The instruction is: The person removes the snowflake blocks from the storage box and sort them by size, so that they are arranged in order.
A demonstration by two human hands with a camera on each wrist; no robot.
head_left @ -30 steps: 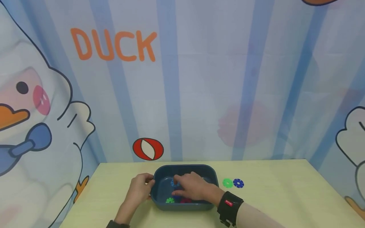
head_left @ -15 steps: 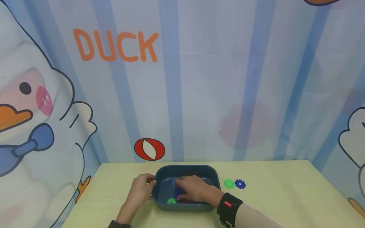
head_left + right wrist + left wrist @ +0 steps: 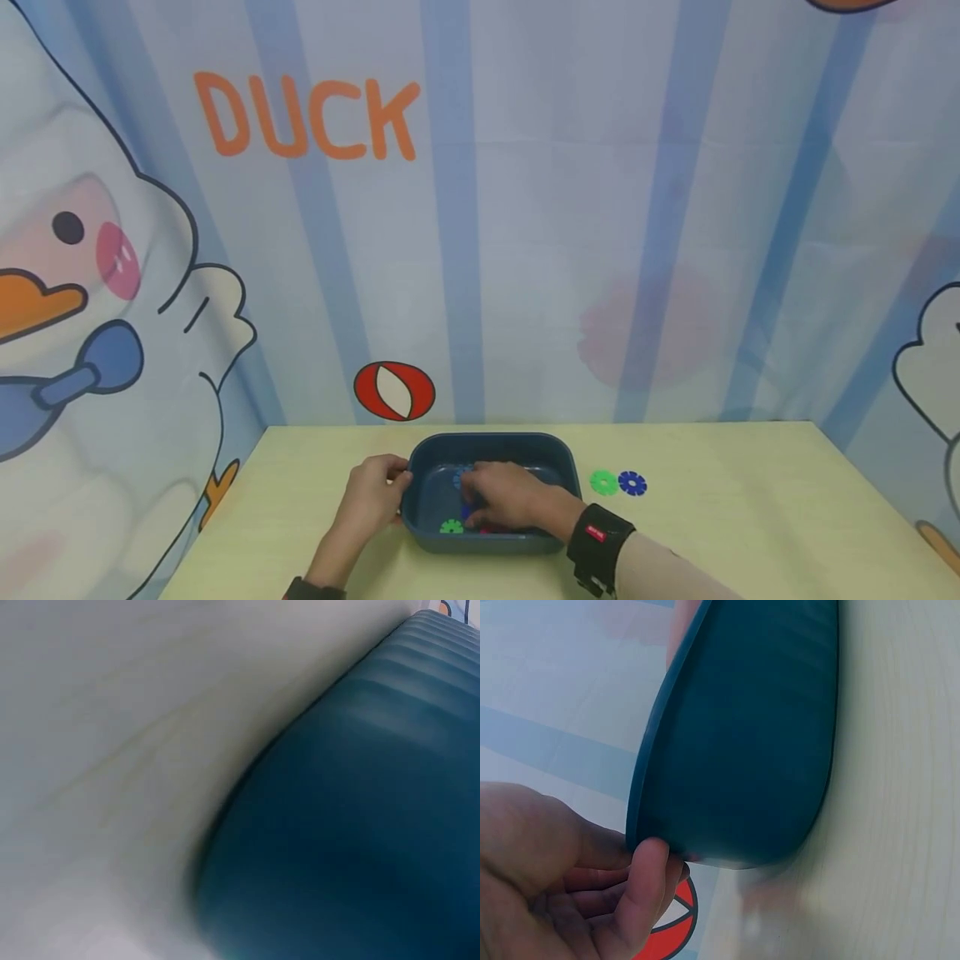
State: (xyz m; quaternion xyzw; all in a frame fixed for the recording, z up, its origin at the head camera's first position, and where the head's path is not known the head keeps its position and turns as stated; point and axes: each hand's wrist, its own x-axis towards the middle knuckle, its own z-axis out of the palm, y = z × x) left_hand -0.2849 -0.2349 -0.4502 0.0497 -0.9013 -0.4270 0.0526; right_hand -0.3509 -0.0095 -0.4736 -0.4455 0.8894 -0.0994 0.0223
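A dark blue-green plastic basin (image 3: pixel 491 544) stands on the table. My left hand (image 3: pixel 372 492) pinches its left rim between thumb and fingers, as the left wrist view also shows at the basin's end wall (image 3: pixel 742 735). My right hand (image 3: pixel 510 496) reaches down inside, its fingers bent over several notched plastic discs. A dark blue disc (image 3: pixel 466 511) shows beside its thumb and fingertips; whether they grip it is hidden. Around it lie a green disc (image 3: pixel 452 527), a lighter blue disc (image 3: pixel 458 477) and a mostly covered red piece (image 3: pixel 485 530).
On the pale table (image 3: pixel 720 508), a light green disc (image 3: pixel 603 482) and a dark blue notched disc (image 3: pixel 632 483) lie side by side, right of the basin. A printed duck curtain (image 3: pixel 525 250) hangs behind the table. The right wrist view shows only the basin's outer wall (image 3: pixel 360 825) and tabletop.
My right fingers have drawn closer together and lower over the discs in the basin. My left hand keeps its place on the rim. The whole view has shifted slightly.
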